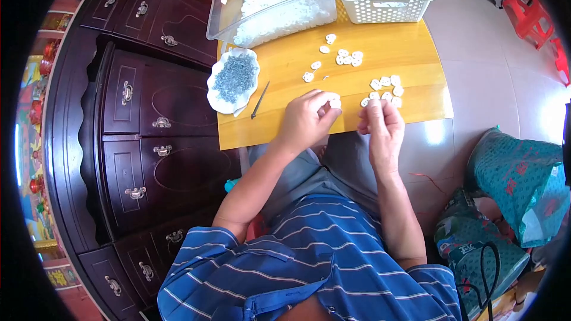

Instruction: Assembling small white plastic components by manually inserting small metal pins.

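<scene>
Over the near edge of the wooden table (pixel 285 126), my left hand (pixel 301 120) pinches a small white plastic piece (pixel 335 104) between thumb and fingertips. To its right, my right hand (pixel 383 128) has thumb and fingers pressed together; anything between them is hidden or too small to name. Just beyond the right fingertips lies a cluster of similar white pieces (pixel 386 81). More loose white pieces (pixel 348 58) are scattered farther back, with a tiny metal bit (pixel 326 77) among them. A thin dark pointed tool (pixel 260 101) rests left of my left hand.
A scalloped white dish (pixel 217 104) of small grey metal screws or pins stands at the table's left. Behind are a clear bin (pixel 285 24) and a white basket (pixel 389 9), both filled with white pieces. Dark cabinets (pixel 184 95) border the left; green bags (pixel 514 172) lie right.
</scene>
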### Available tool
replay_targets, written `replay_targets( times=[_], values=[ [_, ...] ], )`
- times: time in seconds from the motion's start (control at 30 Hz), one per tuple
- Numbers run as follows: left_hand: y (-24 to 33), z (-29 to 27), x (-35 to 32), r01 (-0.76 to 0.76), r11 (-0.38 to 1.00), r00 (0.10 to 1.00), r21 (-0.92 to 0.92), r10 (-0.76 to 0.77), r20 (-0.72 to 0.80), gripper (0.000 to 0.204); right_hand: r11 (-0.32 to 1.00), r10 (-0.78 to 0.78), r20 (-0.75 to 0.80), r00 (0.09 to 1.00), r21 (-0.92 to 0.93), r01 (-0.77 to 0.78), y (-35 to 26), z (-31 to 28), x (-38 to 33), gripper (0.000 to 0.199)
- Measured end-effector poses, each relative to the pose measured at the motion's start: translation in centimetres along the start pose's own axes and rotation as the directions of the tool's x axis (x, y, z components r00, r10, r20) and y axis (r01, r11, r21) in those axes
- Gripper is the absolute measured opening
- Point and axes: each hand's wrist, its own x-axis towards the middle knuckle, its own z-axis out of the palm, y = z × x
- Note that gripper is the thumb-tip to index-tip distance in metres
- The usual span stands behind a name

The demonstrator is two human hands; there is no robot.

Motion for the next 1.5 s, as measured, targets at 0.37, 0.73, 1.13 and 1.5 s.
replay_targets(
  times=[0.37,0.73,1.13,1.5],
  values=[
    [0.0,3.2,1.7,-0.188,0.964,0.982,0.186,0.18,0.059,0.029,0.988,-0.078,-0.063,0.995,0.131,0.086,-0.5,-0.3,0.4,0.024],
    [-4.5,-0.1,2.9,0.013,0.98,0.958,0.2,0.045,-0.282,0.009,0.996,-0.065,0.026,0.998,0.067,0.063,-0.4,-0.2,-0.1,0.024],
    [-5.9,-0.4,4.8,0.13,0.951,0.965,0.279,-0.058,-0.254,0.008,0.998,-0.052,0.059,0.997,0.044,0.05,-0.3,-0.2,-0.1,0.026],
    [-7.8,-0.8,5.2,0.056,0.966,0.981,0.252,-0.007,-0.191,0.011,0.999,-0.031,0.058,0.998,0.042,0.028,-0.4,-0.1,0.0,0.026]
  ],
)
